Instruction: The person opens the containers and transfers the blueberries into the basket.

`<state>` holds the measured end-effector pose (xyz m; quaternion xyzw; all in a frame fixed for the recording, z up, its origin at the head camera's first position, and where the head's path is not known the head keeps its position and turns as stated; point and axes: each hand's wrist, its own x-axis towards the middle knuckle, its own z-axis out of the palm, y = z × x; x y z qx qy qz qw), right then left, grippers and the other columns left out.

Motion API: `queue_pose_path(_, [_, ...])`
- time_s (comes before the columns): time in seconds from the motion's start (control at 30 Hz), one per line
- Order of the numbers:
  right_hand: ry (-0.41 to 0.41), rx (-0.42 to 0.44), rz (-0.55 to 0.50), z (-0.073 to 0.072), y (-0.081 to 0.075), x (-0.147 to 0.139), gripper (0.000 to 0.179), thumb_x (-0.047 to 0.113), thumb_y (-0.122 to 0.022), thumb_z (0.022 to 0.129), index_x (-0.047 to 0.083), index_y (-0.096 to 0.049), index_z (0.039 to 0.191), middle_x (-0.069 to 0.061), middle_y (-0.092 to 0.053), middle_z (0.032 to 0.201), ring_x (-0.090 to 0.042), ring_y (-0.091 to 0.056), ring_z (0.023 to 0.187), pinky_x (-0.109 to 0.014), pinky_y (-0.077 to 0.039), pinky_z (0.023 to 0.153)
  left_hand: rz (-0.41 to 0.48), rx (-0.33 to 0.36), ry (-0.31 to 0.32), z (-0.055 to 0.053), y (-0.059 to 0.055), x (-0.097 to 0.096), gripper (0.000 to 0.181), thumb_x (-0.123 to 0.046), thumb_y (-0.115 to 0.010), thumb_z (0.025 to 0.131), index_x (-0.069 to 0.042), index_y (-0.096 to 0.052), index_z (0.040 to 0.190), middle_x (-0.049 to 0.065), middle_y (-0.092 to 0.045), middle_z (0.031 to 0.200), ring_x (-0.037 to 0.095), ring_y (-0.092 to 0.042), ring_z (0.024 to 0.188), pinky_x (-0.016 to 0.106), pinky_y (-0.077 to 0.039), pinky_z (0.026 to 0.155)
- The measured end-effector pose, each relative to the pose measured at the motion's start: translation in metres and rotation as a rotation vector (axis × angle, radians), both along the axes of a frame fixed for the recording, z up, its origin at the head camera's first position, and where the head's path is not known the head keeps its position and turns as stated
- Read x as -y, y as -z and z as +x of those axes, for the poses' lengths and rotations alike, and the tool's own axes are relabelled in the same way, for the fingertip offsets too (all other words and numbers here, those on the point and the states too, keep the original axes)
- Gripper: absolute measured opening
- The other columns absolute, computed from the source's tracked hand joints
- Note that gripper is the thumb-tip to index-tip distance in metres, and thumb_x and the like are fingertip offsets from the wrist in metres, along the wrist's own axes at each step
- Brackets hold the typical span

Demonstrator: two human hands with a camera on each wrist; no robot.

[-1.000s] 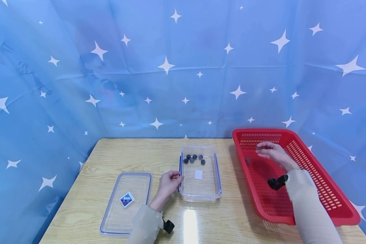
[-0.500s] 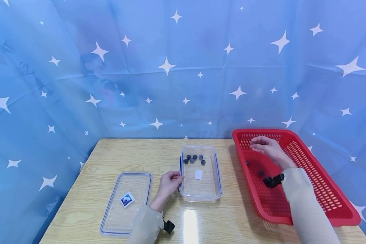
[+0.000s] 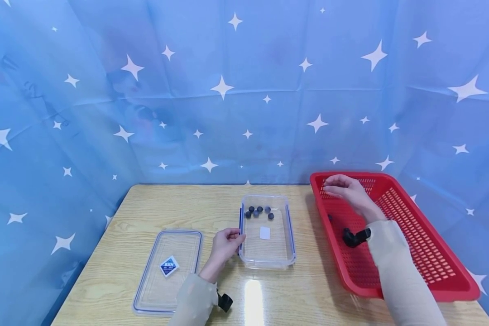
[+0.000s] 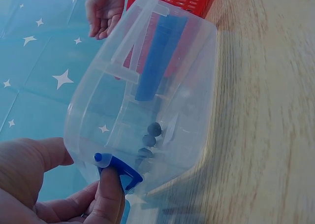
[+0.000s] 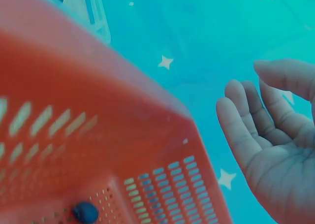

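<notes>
My left hand (image 3: 226, 244) pinches the near left side of a clear plastic food container (image 3: 285, 251) with blue edging. In the left wrist view its fingertips are at a blue clip (image 4: 120, 170) on the container. Several blueberries (image 3: 260, 209) lie toward the container's far end, beyond a white square label (image 3: 265, 233). My right hand (image 3: 350, 192) is over the far left part of a red perforated basket (image 3: 338, 267), its fingers loosely bent. Nothing shows between them in the right wrist view. A blueberry (image 5: 85, 212) sits on the basket's floor.
A clear lid (image 3: 146, 290) with blue edging and a blue diamond sticker (image 3: 169, 266) lies on the wooden table (image 3: 110, 253) left of my left forearm. A blue curtain (image 3: 269, 113) with white stars hangs behind the table. The basket's raised rim borders the container's right side across a gap.
My right hand has moved left and away from me, rising toward the basket's far left rim. The left hand, container and lid look the same.
</notes>
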<state>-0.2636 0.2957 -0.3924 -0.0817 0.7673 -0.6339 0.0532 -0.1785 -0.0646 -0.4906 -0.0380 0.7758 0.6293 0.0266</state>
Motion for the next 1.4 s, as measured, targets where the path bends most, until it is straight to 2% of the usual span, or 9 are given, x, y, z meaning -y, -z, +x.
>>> queue_pose_path(0.3, [0.003,-0.062,0.139,-0.004,-0.005,0.027,0.037,0.014,-0.066,0.088,-0.006,-0.051,0.115,0.005,-0.062,0.095,-0.007,-0.057,0.086,-0.025,-0.050,0.076,-0.009,-0.004,-0.001,0.000,-0.001,0.000,0.028,-0.008,-0.068,0.082,0.009,-0.063,0.104,0.006,-0.061,0.080,0.009,-0.054,0.066,0.019,-0.047,0.056])
queue_pose_path(0.47, [-0.008,-0.047,0.192,-0.007,-0.008,0.041,0.038,0.018,-0.066,0.088,-0.003,-0.052,0.116,0.001,-0.059,0.098,-0.011,-0.055,0.088,-0.028,-0.050,0.079,-0.002,-0.005,0.000,0.001,-0.001,0.001,0.029,-0.008,-0.068,0.082,0.010,-0.063,0.104,0.006,-0.061,0.080,0.009,-0.054,0.066,0.018,-0.047,0.056])
queue_pose_path(0.7, [-0.046,-0.024,0.197,-0.010,-0.009,0.062,0.037,0.019,-0.066,0.088,-0.003,-0.053,0.115,-0.009,-0.058,0.102,-0.016,-0.056,0.090,-0.023,-0.049,0.079,-0.005,0.000,0.002,0.000,-0.002,0.001,0.029,-0.009,-0.067,0.083,0.010,-0.063,0.105,0.006,-0.061,0.080,0.009,-0.053,0.066,0.018,-0.047,0.055])
queue_pose_path(0.87, [-0.081,-0.039,0.224,-0.015,-0.006,0.078,0.033,0.017,-0.065,0.089,-0.003,-0.054,0.113,-0.015,-0.058,0.104,-0.021,-0.055,0.092,-0.035,-0.046,0.087,-0.010,-0.006,0.003,0.000,-0.002,0.000,0.029,-0.008,-0.068,0.083,0.010,-0.063,0.104,0.007,-0.061,0.080,0.009,-0.053,0.066,0.018,-0.046,0.055])
queue_pose_path(0.93, [-0.102,-0.047,0.220,-0.017,-0.005,0.085,0.031,0.015,-0.064,0.089,-0.004,-0.055,0.113,-0.016,-0.058,0.104,-0.020,-0.055,0.092,-0.036,-0.047,0.088,-0.016,-0.010,0.000,0.000,-0.002,0.000,0.028,-0.008,-0.068,0.082,0.010,-0.063,0.104,0.007,-0.061,0.080,0.009,-0.054,0.066,0.018,-0.047,0.056])
queue_pose_path(1.07, [-0.150,-0.060,0.180,-0.020,0.000,0.099,0.028,0.010,-0.063,0.089,-0.007,-0.055,0.111,-0.015,-0.060,0.101,-0.015,-0.057,0.088,-0.025,-0.049,0.082,-0.025,-0.018,-0.003,0.000,-0.002,0.000,0.027,-0.008,-0.068,0.082,0.010,-0.064,0.103,0.008,-0.061,0.081,0.008,-0.054,0.067,0.017,-0.047,0.057])
queue_pose_path(1.17, [-0.198,-0.057,0.125,-0.021,0.004,0.109,0.027,0.004,-0.061,0.089,-0.010,-0.053,0.110,-0.014,-0.060,0.099,-0.012,-0.058,0.085,-0.023,-0.050,0.079,-0.017,-0.013,-0.001,0.000,-0.002,0.000,0.028,-0.008,-0.068,0.082,0.010,-0.063,0.103,0.008,-0.061,0.081,0.009,-0.055,0.067,0.017,-0.048,0.057])
queue_pose_path(1.3, [-0.236,-0.042,0.085,-0.021,0.010,0.122,0.026,0.001,-0.060,0.088,-0.012,-0.052,0.109,-0.012,-0.060,0.096,-0.011,-0.058,0.084,-0.028,-0.051,0.081,-0.008,-0.003,-0.003,0.000,-0.003,0.000,0.028,-0.008,-0.068,0.082,0.010,-0.063,0.103,0.008,-0.061,0.081,0.009,-0.055,0.068,0.017,-0.048,0.057])
queue_pose_path(1.4, [-0.235,-0.039,0.073,-0.020,0.015,0.132,0.025,0.001,-0.060,0.088,-0.012,-0.053,0.108,-0.010,-0.060,0.094,-0.011,-0.058,0.082,-0.035,-0.051,0.083,-0.008,-0.005,-0.006,0.000,-0.003,0.000,0.027,-0.007,-0.068,0.082,0.009,-0.064,0.103,0.008,-0.061,0.081,0.009,-0.055,0.067,0.018,-0.048,0.057])
